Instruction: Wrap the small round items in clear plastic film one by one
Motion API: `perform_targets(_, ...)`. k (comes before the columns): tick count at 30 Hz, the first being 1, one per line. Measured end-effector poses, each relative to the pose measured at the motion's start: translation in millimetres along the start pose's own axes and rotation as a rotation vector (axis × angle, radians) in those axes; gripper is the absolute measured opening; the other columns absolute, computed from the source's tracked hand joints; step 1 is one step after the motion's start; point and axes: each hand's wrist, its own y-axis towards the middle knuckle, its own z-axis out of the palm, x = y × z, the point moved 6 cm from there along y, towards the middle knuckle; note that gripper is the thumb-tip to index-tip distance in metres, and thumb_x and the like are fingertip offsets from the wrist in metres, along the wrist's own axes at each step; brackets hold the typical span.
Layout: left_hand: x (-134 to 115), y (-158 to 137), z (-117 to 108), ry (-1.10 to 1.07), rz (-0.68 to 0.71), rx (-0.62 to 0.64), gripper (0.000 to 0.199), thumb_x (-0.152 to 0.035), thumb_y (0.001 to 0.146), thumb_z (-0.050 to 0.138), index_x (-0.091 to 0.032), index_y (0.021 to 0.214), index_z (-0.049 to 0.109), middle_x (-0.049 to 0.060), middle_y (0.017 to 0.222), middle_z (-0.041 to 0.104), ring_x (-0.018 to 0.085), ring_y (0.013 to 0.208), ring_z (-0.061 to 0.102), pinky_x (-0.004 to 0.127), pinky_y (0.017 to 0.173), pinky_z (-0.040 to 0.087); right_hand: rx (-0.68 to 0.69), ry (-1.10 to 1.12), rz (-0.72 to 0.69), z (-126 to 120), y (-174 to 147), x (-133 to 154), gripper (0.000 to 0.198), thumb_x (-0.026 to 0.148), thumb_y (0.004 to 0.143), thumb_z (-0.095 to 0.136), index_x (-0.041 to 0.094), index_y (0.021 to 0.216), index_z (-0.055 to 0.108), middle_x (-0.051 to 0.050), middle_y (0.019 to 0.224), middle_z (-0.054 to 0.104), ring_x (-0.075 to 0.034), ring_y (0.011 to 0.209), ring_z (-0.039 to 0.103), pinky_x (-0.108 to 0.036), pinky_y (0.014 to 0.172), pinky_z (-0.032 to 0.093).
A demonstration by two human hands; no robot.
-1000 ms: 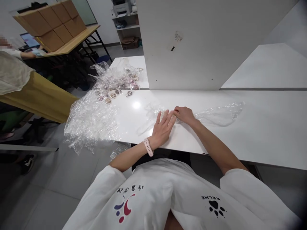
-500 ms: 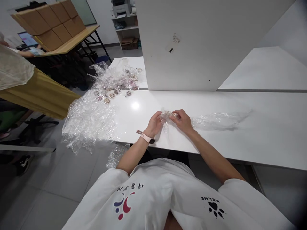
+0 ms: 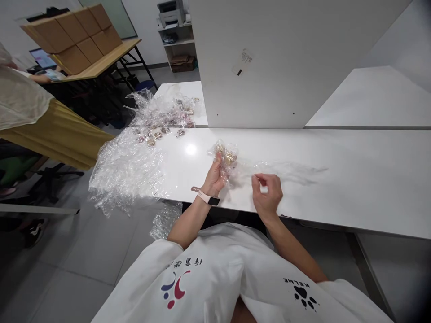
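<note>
My left hand [image 3: 215,176] is closed around a crinkled clear plastic bag [image 3: 230,157] with small gold and pinkish pieces showing through it. From this bundle a long, thin tail of clear plastic [image 3: 289,171] trails right across the white table. Just right of the bundle, my right hand [image 3: 268,194] is raised with thumb and forefinger pinched together. Its fingertips are beside the trailing plastic; whether they grip a bit of it cannot be made out.
A big heap of clear plastic bags [image 3: 126,168], some with small coloured pieces, spills over the left end of the white table [image 3: 353,179]. A white upright panel [image 3: 262,89] rises behind. Cardboard boxes [image 3: 81,40] stack on a wooden table; a person's yellow garment [image 3: 63,134] shows left.
My hands have moved apart. The right hand has left the bundle, moving toward me and right. The left hand has turned, bringing the gold pieces into view; the plastic tail has shifted.
</note>
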Motion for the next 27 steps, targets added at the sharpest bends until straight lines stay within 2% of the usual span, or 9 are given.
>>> perform_targets(4,10,-27,6,0.18,-0.15,0.116,0.03,-0.042,0.089,0.068,-0.015,0.102,0.069,0.007,0.092,0.074,0.02,0.089,0.072,0.032,0.088,0.056,0.264,0.475,0.644,-2,2,-53,0.061,0.079,0.083,0.044,0.023,0.102,0.057,-0.007,0.089,0.067,-0.022,0.081,0.067,-0.041,0.067,0.06)
perform_targets(6,31,-44,3,0.313,-0.291,0.186,0.034,-0.041,0.083,0.075,-0.013,0.102,0.071,0.009,0.092,0.074,0.021,0.087,0.072,0.033,0.085,0.056,0.391,0.655,0.752,6,24,-59,0.059,0.079,0.082,0.047,0.023,0.1,0.056,-0.009,0.096,0.068,-0.023,0.09,0.069,-0.042,0.074,0.062)
perform_targets(8,52,-56,-3,0.431,-0.411,0.238,0.037,-0.038,0.076,0.082,-0.011,0.101,0.072,0.009,0.09,0.074,0.02,0.08,0.071,0.032,0.079,0.056,0.458,0.68,0.728,13,55,-54,0.044,0.064,0.081,0.062,0.023,0.097,0.058,-0.008,0.101,0.07,-0.021,0.094,0.07,-0.038,0.081,0.062)
perform_targets(10,68,-59,-11,0.543,-0.477,0.264,0.038,-0.034,0.069,0.087,-0.009,0.094,0.073,0.009,0.085,0.074,0.017,0.073,0.07,0.03,0.073,0.055,0.503,0.625,0.633,19,80,-39,0.033,0.049,0.081,0.07,0.023,0.099,0.061,-0.007,0.102,0.071,-0.019,0.092,0.07,-0.036,0.086,0.061)
perform_targets(12,71,-52,-15,0.625,-0.485,0.257,0.035,-0.032,0.066,0.088,-0.008,0.086,0.073,0.009,0.079,0.073,0.016,0.067,0.068,0.028,0.069,0.053,0.583,0.564,0.458,23,90,-10,0.032,0.048,0.086,0.066,0.023,0.104,0.064,-0.007,0.103,0.072,-0.018,0.092,0.07,-0.039,0.089,0.059)
perform_targets(17,41,-20,-8,0.523,-0.382,0.157,0.015,-0.017,0.074,0.079,-0.011,0.086,0.071,0.005,0.071,0.07,0.016,0.067,0.067,0.029,0.072,0.053,1.007,0.186,-0.304,16,35,72,0.037,0.05,0.099,0.045,0.028,0.115,0.069,-0.006,0.126,0.067,-0.025,0.126,0.058,-0.054,0.113,0.039)
perform_targets(20,44,-16,-3,0.377,-0.57,0.189,0.01,-0.019,0.082,0.07,-0.012,0.089,0.07,0.004,0.068,0.069,0.019,0.069,0.068,0.03,0.07,0.054,0.883,-0.141,-0.618,-2,5,78,0.041,0.045,0.097,0.052,0.032,0.135,0.059,-0.004,0.15,0.048,-0.028,0.145,0.036,-0.059,0.121,0.023)
perform_targets(22,54,-17,-4,0.313,-0.652,0.181,0.008,-0.02,0.085,0.068,-0.014,0.089,0.07,0.003,0.065,0.067,0.018,0.065,0.067,0.029,0.067,0.053,0.756,-0.282,-0.677,-13,-1,68,0.049,0.038,0.094,0.058,0.034,0.142,0.052,-0.003,0.155,0.041,-0.029,0.147,0.031,-0.058,0.118,0.031)
perform_targets(27,72,-16,-3,0.22,-0.69,0.177,0.006,-0.015,0.088,0.063,-0.011,0.089,0.067,0.004,0.07,0.068,0.013,0.059,0.063,0.025,0.063,0.051,0.585,-0.368,-0.69,-34,13,33,0.04,0.021,0.097,0.048,0.045,0.123,0.066,0.005,0.131,0.064,-0.023,0.13,0.055,-0.045,0.101,0.055)
